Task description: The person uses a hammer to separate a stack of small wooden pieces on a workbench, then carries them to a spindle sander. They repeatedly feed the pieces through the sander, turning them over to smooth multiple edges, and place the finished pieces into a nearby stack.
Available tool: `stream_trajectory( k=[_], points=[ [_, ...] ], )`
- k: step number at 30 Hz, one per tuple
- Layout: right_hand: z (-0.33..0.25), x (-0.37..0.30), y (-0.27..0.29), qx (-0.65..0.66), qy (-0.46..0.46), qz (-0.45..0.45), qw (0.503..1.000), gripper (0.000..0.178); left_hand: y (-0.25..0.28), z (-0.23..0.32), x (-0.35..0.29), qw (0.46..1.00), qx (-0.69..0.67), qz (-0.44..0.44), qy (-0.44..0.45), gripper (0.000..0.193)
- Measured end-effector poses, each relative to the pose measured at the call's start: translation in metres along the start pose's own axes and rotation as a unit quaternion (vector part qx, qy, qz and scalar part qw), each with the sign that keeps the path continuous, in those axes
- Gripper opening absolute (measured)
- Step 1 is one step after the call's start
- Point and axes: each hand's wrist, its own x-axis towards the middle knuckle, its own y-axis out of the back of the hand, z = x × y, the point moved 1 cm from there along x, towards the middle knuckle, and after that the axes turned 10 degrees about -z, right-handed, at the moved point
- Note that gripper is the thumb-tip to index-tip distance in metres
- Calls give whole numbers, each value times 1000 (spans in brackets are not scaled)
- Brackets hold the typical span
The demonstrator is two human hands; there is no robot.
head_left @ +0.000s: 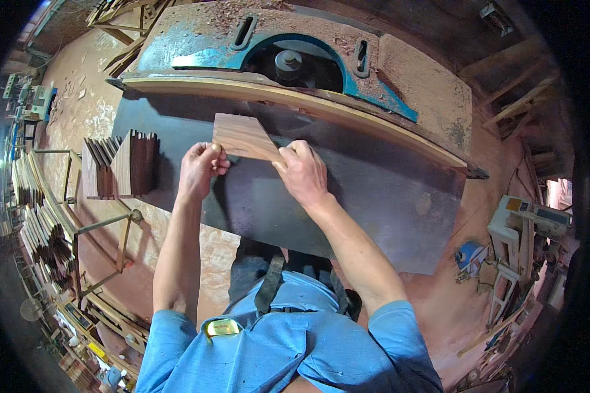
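Note:
A flat piece of brown wood board (pixel 244 136) with one slanted end is held up between my two hands, over the dark machine table (pixel 387 203). My left hand (pixel 202 169) pinches its lower left corner between thumb and fingers. At its lower right corner, my right hand (pixel 303 171) grips the pointed end. Beyond the board runs a long wooden fence (pixel 373 124), with an arched blue guard (pixel 339 59) and a round metal spindle (pixel 288 63) behind it. Two stacks of similar boards, a nearer one (pixel 135 165) and another (pixel 98 169), stand at the table's left end.
Sawdust and shavings (pixel 426 85) cover the back of the machine. Left of me is a metal-framed rack (pixel 101 226) with many more boards (pixel 46 242). A white machine with a panel (pixel 514 223) and a blue round object (pixel 471 255) stand at the right.

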Motion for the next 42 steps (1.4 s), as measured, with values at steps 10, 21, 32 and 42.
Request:
stream_trajectory(
  k=[10,21,32,42],
  points=[
    [3,-44,46,93,-58,-165,980,37,-21,-50,-45,987,-79,-119,-79,19],
    [67,-59,79,-106,43,75,991,45,-127,-26,-48,945,-272,-178,45,43],
    [81,-85,82,-74,-102,70,990,34,-149,-49,-22,994,74,-17,79,32],
    [70,-62,47,436,-424,-127,783,44,-154,-21,-12,909,398,-47,114,41]
  ],
)
